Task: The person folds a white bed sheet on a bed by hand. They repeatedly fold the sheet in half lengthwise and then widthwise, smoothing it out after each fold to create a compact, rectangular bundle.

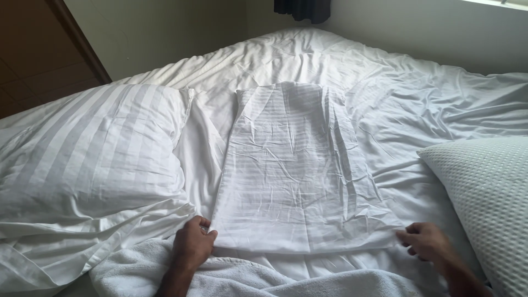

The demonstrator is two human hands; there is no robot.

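Observation:
A white striped pillowcase (297, 165) lies flat and folded lengthwise on the white bed sheet (418, 99), running away from me. My left hand (192, 242) pinches its near left corner. At the near right corner, my right hand (429, 241) grips the edge with thumb and fingers. Both forearms rest over a white towel (247, 278) at the bed's near edge.
A striped white pillow (93, 154) lies at the left. At the right sits a white pillow with a waffle texture (489, 192). Walls stand behind the bed, with a wooden door (38, 49) at the upper left and a dark curtain (302, 8) at the top.

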